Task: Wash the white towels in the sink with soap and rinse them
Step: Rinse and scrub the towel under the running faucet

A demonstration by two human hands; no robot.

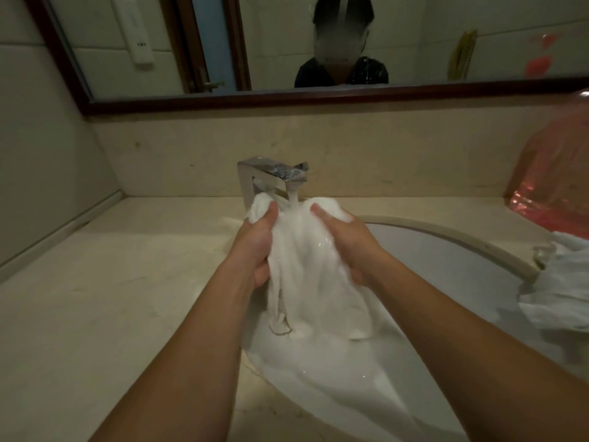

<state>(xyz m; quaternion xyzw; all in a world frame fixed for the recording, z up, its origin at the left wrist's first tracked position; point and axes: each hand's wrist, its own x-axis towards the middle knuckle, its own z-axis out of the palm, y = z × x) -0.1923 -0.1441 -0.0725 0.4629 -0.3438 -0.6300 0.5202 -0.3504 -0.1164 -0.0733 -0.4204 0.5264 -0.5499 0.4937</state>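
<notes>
No readable brand, label or writing anywhere in the frame. At centre, a white towel, wet and bunched, held up over the sink directly under the chrome faucet, with a stream of water falling onto its top between the two hands. Left hand, left of centre: fingers curled round the towel's left side, thumb pressed over a gathered fold at the top. Right hand, just right of centre: fingers wrapped into the towel's right side, gripping it, with foam on the knuckles. Towel's lower end hanging into the white basin, which fills the lower centre and right and shines wet; no standing water level to be told. At the right edge, a second white cloth crumpled over the sink's rim. Above it, at right, a pink translucent plastic bag on the beige counter; contents not discernible. Across the top, a dark-framed mirror reflecting a person in dark clothing.
</notes>
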